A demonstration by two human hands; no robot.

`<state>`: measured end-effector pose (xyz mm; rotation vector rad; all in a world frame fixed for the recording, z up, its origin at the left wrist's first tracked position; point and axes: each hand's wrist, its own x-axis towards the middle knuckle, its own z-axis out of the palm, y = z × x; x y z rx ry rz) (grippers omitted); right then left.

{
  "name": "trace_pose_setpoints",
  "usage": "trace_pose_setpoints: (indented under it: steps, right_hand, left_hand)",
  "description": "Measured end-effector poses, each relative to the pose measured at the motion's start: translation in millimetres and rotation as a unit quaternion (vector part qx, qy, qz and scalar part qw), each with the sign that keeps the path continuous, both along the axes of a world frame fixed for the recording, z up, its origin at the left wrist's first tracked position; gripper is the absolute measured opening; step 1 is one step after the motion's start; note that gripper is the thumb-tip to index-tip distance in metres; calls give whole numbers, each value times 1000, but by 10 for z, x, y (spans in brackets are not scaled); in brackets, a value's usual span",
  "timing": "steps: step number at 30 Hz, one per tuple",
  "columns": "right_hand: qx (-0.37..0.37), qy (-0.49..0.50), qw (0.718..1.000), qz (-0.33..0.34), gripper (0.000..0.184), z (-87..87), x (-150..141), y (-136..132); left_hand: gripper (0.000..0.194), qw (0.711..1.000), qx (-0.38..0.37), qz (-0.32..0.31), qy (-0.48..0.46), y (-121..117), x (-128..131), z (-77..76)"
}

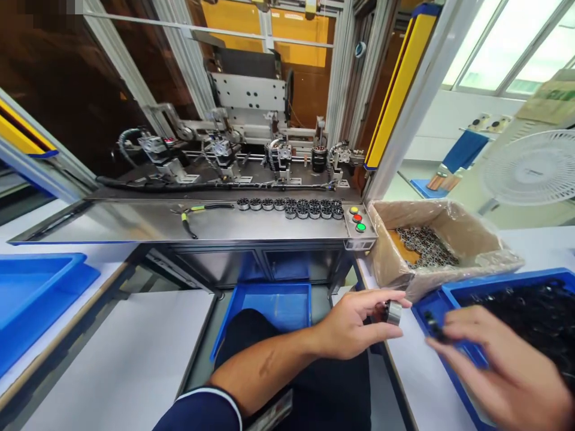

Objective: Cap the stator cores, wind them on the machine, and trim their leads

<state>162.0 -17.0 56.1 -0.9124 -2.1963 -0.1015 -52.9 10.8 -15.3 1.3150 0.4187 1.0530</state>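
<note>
L hand point(348, 326) w/ ring point(394, 313), R hand point(498, 353) w/ black pt point(434, 328): pairing stage, I'd say!
L thumb & fingers pinch the ring nr the box point(390, 266); smth dark shows inside it. R fingertips look closed on the black pt by the bin point(476, 283), but it's blurry, can't tell its shape. The two are apart, not joined yet. Next move, my guess, calls for a steady L grip & the black pt squared up to the ring. Similar pcs point(314, 211) line the ledge point(256, 227), left of the btns point(357, 218).
</note>
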Motion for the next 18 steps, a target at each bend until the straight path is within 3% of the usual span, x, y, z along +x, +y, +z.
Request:
trace_pose_setpoints:
  steps: [4,14,18]
  right_hand:
    - [-50,21,997,62,4,-146,-305,-111]
    - [-41,3,998,47,19,-361,-141,-163]
    - [7,-3,1000,28,31,-367,-119,-124]
  left_hand:
    - [65,1000,-23,-19,4,-41,0,10]
    - [59,999,-10,18,34,-70,63,-49]
    - [59,999,-31,4,11,-74,57,-38]
